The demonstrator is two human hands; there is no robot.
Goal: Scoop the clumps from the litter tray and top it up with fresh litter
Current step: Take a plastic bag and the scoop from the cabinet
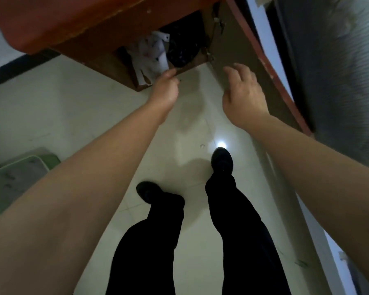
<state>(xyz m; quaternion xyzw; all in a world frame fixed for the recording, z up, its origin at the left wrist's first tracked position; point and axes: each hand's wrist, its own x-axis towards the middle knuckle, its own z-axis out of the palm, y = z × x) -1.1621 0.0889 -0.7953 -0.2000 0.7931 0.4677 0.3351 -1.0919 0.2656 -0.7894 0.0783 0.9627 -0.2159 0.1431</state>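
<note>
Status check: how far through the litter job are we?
Nothing looks done: the green litter tray sits aside, no scoop in hand. The left hand is at the open cupboard edge, the right hand open by its door. Scooping and topping up remain.

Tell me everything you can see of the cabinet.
The cabinet looks like reddish-brown wood and stands on the pale floor. Its door hangs open on metal hinges. Inside lie crumpled white papers and a black bag. The left hand reaches its lower front edge; the right hand hovers open beside the door.
</note>
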